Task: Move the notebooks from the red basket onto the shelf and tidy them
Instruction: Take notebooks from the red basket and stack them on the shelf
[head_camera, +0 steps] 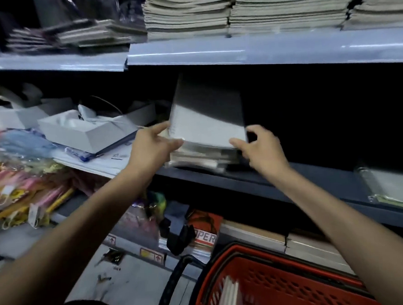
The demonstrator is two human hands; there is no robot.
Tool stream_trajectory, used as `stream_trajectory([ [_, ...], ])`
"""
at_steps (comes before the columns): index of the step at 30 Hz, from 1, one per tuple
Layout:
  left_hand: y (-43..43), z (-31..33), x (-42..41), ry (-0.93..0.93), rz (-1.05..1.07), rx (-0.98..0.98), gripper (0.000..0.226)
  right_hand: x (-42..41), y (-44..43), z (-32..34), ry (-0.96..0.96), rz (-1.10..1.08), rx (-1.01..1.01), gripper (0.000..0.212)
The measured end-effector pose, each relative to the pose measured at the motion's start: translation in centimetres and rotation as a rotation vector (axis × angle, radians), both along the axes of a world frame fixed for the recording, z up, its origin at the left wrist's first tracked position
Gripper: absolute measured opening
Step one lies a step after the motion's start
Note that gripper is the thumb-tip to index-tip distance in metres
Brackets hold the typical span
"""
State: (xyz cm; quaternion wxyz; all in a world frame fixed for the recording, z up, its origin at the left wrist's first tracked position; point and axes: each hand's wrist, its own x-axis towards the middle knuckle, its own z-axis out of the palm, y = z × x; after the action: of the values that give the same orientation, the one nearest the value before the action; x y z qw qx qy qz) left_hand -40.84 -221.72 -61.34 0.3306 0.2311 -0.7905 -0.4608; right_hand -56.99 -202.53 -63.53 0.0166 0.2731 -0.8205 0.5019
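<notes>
A stack of grey spiral notebooks [206, 126] lies on the middle shelf [256, 177], near its front edge. My left hand [153, 146] touches the stack's left side with fingers spread. My right hand [259, 148] is at the stack's right front corner, thumb on the top cover and fingers loosely curled. Below, the red basket [286, 279] stands at the bottom, with several notebooks [228, 297] upright inside it.
The upper shelf [260, 52] carries tall piles of notebooks [269, 9]. White boxes [86, 131] and packets of coloured items [20, 177] fill the left part of the middle shelf. A clear-wrapped binder [393, 187] lies at right. Paper reams [260, 238] sit below.
</notes>
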Motion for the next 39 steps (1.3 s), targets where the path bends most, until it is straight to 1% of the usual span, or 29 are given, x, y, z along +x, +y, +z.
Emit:
stream_trajectory([
  [1,-0.3,-0.8,-0.3,-0.044,0.06,0.008,0.047,-0.3,-0.7,-1.1,0.05,-0.064,0.095,0.062],
  [2,-0.4,-1.5,-0.3,-0.085,0.116,0.014,0.051,-0.3,-1.2,-2.0,0.066,-0.112,0.142,0.064],
  [4,-0.3,-2.4,-0.3,-0.138,0.192,0.006,0.062,-0.2,-1.5,-3.2,0.062,-0.161,0.147,0.065],
  [6,-0.1,-2.3,-0.4,-0.135,0.213,0.026,0.065,0.0,-1.3,-2.8,0.024,-0.147,0.159,0.07],
  [9,-0.1,-2.0,0.0,-0.169,0.209,-0.008,0.06,0.8,-0.2,-1.6,-0.048,-0.125,0.229,0.085],
  [10,-0.1,-2.0,0.4,-0.188,0.206,-0.028,0.058,1.1,0.3,-1.3,-0.037,-0.129,0.264,0.086],
  [12,0.0,-1.9,1.4,-0.219,0.187,-0.061,0.048,2.0,1.4,-1.0,0.023,-0.154,0.316,0.081],
  [14,0.5,-1.9,2.6,-0.237,0.164,-0.101,0.046,3.0,2.7,-1.1,0.082,-0.118,0.318,0.082],
  [15,0.9,-1.8,3.2,-0.241,0.15,-0.125,0.05,3.4,3.3,-1.1,0.098,-0.091,0.31,0.084],
  [17,1.8,-1.8,4.5,-0.267,0.099,-0.176,0.071,4.3,4.5,-1.0,0.122,-0.032,0.313,0.086],
  [18,2.3,-1.7,5.1,-0.294,0.072,-0.213,0.083,4.6,5.1,-0.9,0.127,-0.003,0.329,0.088],
  [20,3.4,-1.7,6.0,-0.364,0.016,-0.291,0.099,5.3,6.6,-0.5,0.126,0.034,0.394,0.097],
  [23,5.5,-1.4,6.9,-0.468,-0.112,-0.338,0.117,6.0,9.2,-0.2,0.112,0.059,0.478,0.11],
  [25,7.4,-1.5,7.0,-0.511,-0.189,-0.352,0.123,6.5,11.2,-0.3,0.102,0.07,0.526,0.114],
  [29,10.9,-3.2,6.2,-0.563,-0.316,-0.367,0.12,7.7,15.6,-1.4,0.084,0.094,0.633,0.119],
  [33,13.7,-7.5,5.0,-0.561,-0.38,-0.379,0.116,9.3,20.0,-4.2,0.007,0.165,0.726,0.119],
  [35,14.8,-11.0,4.2,-0.614,-0.429,-0.383,0.112,10.1,21.9,-6.8,-0.036,0.188,0.793,0.12],
  [38,16.3,-16.3,3.6,-0.702,-0.542,-0.321,0.101,11.1,24.3,-11.1,-0.103,0.223,0.922,0.118],
  [39,16.8,-17.9,3.7,-0.741,-0.55,-0.356,0.095,11.4,24.9,-12.5,-0.139,0.238,0.954,0.116],
])
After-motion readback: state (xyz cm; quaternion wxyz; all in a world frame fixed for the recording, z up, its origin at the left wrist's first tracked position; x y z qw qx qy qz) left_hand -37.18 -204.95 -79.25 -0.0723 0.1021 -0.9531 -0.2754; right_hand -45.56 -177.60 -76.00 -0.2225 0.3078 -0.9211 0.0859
